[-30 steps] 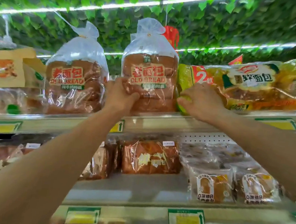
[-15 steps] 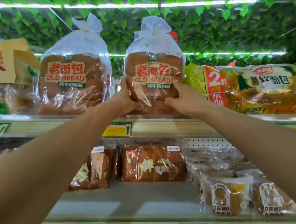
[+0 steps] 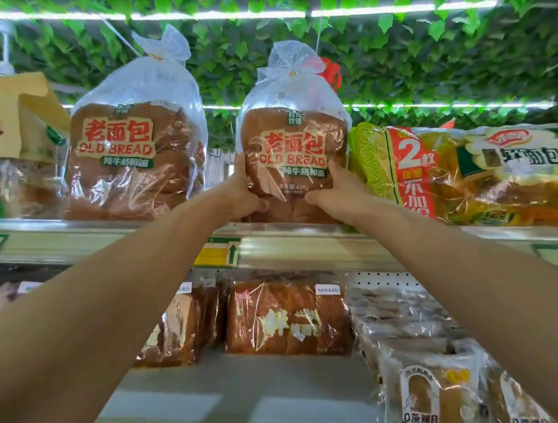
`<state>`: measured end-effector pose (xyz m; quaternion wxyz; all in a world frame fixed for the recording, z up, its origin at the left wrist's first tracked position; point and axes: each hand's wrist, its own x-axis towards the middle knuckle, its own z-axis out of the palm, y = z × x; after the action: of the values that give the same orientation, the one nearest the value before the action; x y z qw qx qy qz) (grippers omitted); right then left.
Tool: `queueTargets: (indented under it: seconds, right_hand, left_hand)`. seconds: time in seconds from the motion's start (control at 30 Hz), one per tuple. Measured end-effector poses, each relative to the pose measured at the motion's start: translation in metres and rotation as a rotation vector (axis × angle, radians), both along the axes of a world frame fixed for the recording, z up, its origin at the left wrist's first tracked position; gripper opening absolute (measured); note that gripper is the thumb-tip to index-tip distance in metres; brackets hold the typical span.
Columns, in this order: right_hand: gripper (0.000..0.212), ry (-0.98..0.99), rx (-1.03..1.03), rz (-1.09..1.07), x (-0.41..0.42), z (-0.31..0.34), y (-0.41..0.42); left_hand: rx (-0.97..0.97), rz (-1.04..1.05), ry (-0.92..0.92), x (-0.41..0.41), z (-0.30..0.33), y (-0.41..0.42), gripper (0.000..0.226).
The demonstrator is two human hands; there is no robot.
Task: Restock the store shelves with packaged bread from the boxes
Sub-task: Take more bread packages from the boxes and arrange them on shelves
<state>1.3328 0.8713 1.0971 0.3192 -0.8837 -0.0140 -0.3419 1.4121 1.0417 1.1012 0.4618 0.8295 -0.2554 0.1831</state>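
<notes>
The bagged loaf [image 3: 291,150] marked OLD BREAD stood upright on the top shelf [image 3: 301,244], at about twelve o'clock in the view; the left hand [image 3: 243,195] gripped its lower left side, thumb curled over the front, and the right hand [image 3: 336,196] clasped its lower right side, fingers wrapped against the plastic; a second like loaf [image 3: 135,158] stood apart at ten o'clock; a yellow bread pack [image 3: 474,173] lay touching the held loaf at two o'clock; wrapped loaves [image 3: 288,319] sat on the lower shelf [image 3: 251,394] at six o'clock.
</notes>
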Motion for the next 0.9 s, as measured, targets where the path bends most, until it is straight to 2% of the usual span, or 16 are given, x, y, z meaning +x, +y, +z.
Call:
queueTargets:
  seconds: [0.1, 0.17, 0.23, 0.33, 0.43, 0.5, 0.57, 0.67, 0.77, 0.83, 0.9]
  right_hand:
    - [0.072, -0.085, -0.033, -0.059, 0.003, -0.007, 0.001]
    - [0.072, -0.122, -0.080, -0.126, 0.002, -0.011, 0.003]
    - [0.060, -0.194, -0.154, -0.157, -0.005, -0.015, 0.006]
    - [0.051, -0.343, -0.277, -0.154, -0.016, -0.019, 0.010]
    - [0.048, -0.397, -0.349, -0.092, -0.024, -0.022, 0.014]
    - [0.047, -0.396, -0.359, -0.056, -0.030, -0.022, 0.022]
    - [0.045, -0.377, -0.337, 0.030, -0.035, -0.022, 0.039]
    - [0.043, -0.268, -0.331, 0.152, -0.037, -0.017, 0.076]
    - [0.050, -0.095, -0.296, 0.240, -0.035, -0.010, 0.115]
    - [0.054, -0.009, -0.313, 0.227, -0.030, -0.006, 0.140]
    - [0.055, 0.048, -0.252, 0.239, -0.027, -0.003, 0.164]
  left_hand:
    - [-0.014, 0.058, -0.025, -0.002, -0.003, 0.002, 0.105]
    - [-0.007, 0.160, -0.095, -0.007, -0.005, 0.002, 0.092]
    - [-0.043, 0.263, -0.269, -0.015, -0.007, 0.002, 0.069]
    - [-0.132, 0.272, -0.521, -0.033, -0.015, 0.012, 0.049]
    - [-0.108, 0.329, -0.684, -0.047, -0.031, 0.040, 0.045]
    - [-0.110, 0.413, -0.750, -0.052, -0.038, 0.069, 0.052]
    - [-0.142, 0.515, -0.744, -0.053, -0.039, 0.102, 0.070]
    - [-0.244, 0.561, -0.548, -0.055, -0.033, 0.149, 0.116]
    - [-0.177, 0.514, -0.392, -0.043, -0.030, 0.188, 0.144]
    - [-0.148, 0.469, -0.340, -0.037, -0.027, 0.203, 0.141]
    - [-0.166, 0.405, -0.305, -0.030, -0.025, 0.211, 0.120]
